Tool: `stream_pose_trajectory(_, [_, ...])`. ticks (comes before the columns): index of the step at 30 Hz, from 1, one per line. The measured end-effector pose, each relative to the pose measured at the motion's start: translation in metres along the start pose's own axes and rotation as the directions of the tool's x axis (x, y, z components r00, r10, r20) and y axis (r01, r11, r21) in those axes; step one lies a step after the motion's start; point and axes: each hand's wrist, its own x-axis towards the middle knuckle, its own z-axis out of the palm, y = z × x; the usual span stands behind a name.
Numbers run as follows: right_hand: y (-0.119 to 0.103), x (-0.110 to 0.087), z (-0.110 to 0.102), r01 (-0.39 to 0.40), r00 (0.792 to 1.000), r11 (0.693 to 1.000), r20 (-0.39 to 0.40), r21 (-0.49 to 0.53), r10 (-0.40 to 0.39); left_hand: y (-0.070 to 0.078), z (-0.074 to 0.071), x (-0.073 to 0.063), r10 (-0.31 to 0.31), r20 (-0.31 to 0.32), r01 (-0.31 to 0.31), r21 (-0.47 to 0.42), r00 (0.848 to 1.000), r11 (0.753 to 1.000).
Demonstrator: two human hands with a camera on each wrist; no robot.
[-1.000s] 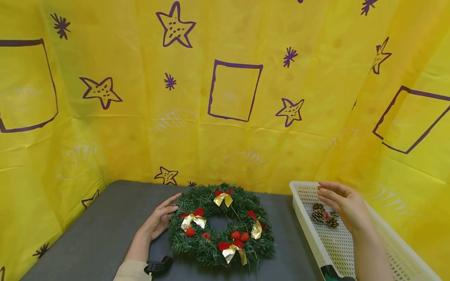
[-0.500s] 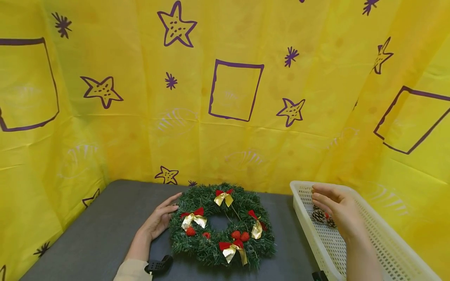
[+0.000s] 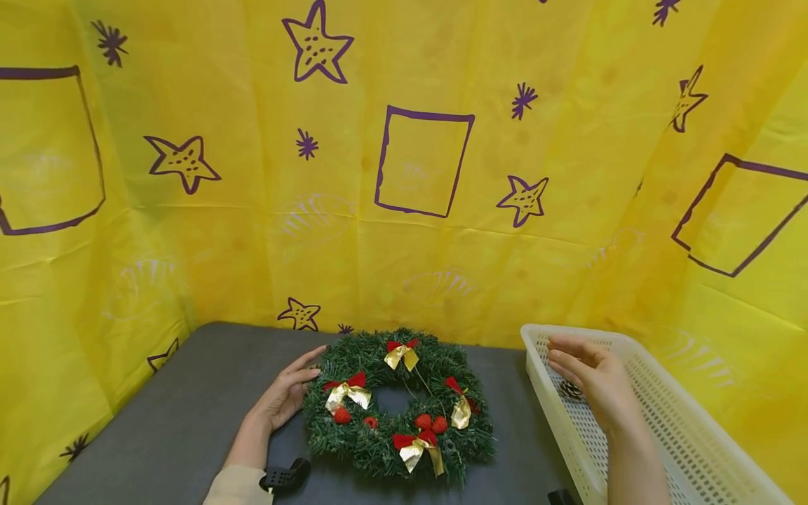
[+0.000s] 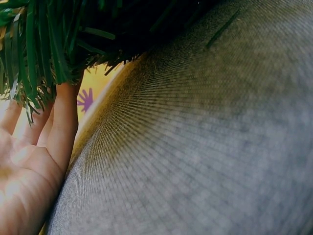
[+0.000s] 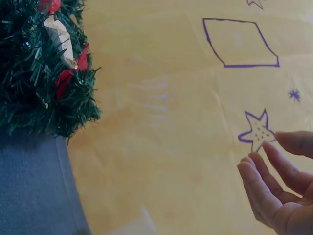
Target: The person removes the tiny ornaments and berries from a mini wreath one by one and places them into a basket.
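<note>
A green wreath (image 3: 369, 351) lies on the dark table (image 3: 189, 414), trimmed with several red-and-gold bows (image 3: 348, 394) and red berries (image 3: 424, 421). My left hand (image 3: 280, 396) rests against its left side with extended fingers; in the left wrist view the fingertips of this hand (image 4: 29, 171) disappear behind the needles. My right hand (image 3: 596, 389) hangs over the white basket (image 3: 548, 400), fingers loosely bent. In the right wrist view a gap shows between thumb and fingers of that hand (image 5: 281, 196), with nothing visible in it. A pinecone (image 3: 570, 390) lies in the basket, partly hidden by the right hand.
Yellow cloth (image 3: 429, 280) with purple drawings hangs behind the table and along both sides. The long perforated basket stands along the table's right side. A black strap device (image 3: 285, 477) sits at my left wrist.
My right hand has drifted left over the basket, covering more of the pinecones and the red berry beside them. The left hand and the wreath stay put.
</note>
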Motion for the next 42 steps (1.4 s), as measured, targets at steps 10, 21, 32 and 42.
stream_pose_trajectory(10, [-0.003, 0.0, 0.017, -0.034, 0.999, 0.989, -0.001, -0.141, 0.034, 0.0, 0.0, 0.0, 0.003, 0.004, -0.003, 0.003, 1.0, 1.0])
stream_pose_trajectory(21, [0.005, 0.003, 0.041, -0.108, 0.992, 0.969, 0.033, -0.223, 0.118, 0.001, 0.0, -0.002, 0.005, 0.01, -0.005, 0.017, 1.0, 1.0])
stream_pose_trajectory(32, [0.02, 0.008, 0.06, -0.095, 0.988, 0.973, 0.102, -0.213, 0.118, 0.001, -0.001, 0.0, -0.001, 0.01, 0.001, 0.01, 1.0, 1.0])
stream_pose_trajectory(42, [0.033, 0.012, 0.076, -0.065, 0.952, 0.967, 0.274, -0.248, 0.134, 0.0, -0.002, 0.001, -0.007, 0.009, 0.007, 0.012, 1.0, 1.0])
